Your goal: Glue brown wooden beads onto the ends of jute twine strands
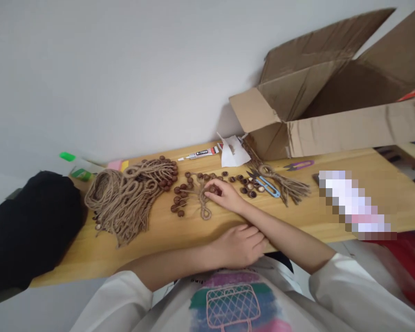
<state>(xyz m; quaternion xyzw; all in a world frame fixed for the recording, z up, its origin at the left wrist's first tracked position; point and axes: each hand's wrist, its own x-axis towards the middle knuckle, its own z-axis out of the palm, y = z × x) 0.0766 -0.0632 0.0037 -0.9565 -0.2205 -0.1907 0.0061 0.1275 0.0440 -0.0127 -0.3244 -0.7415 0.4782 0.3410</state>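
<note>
A person sits at a wooden table (159,246), seen from above. The right hand (225,196) reaches forward, with its fingertips (214,191) drawn together on one brown bead (212,187). The bead sits at the top of a short twine piece (204,203), whose loop (205,214) lies just below the fingertips, toward the person. The step in hand looks like fitting or placing this bead on the twine. The pinch is closed tight and small; whether the bead is off the table cannot be told.

The left hand (240,246) rests nearer the body, below and right of the pinch, at the table's edge. It is loosely curled, with nothing seen in it.

More beads (180,203) lie scattered just left of the pinch and in a row behind it. Further left lies a large twine bundle (124,198). Right of the pinch lie blue scissors (268,184) across loose twine strands (290,186). A glue tube (202,153) lies behind, well beyond the beads, and an open box (297,124) stands far right.

Judging by the crowding, any further move with the bead calls for a fine, steady pinch, and probably for the idle hand to pin the twine.
</note>
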